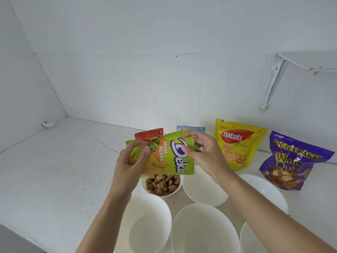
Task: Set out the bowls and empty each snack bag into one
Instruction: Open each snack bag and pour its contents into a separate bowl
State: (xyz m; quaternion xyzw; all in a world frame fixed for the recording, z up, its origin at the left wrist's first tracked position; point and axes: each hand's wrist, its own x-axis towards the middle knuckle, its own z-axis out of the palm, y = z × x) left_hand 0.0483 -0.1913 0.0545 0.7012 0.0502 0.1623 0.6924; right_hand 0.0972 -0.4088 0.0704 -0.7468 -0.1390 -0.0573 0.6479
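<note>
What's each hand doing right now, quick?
Left hand: grips the green bag at its left end.
Right hand: pinches the bag's other end.

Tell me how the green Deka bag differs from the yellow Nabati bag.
The green Deka bag is off the counter, gripped by the left hand and pinched by the right hand; the yellow Nabati bag stands untouched on the counter. The Deka bag is turned sideways; the Nabati bag is upright. Both are glossy snack pouches marked Bites.
</note>
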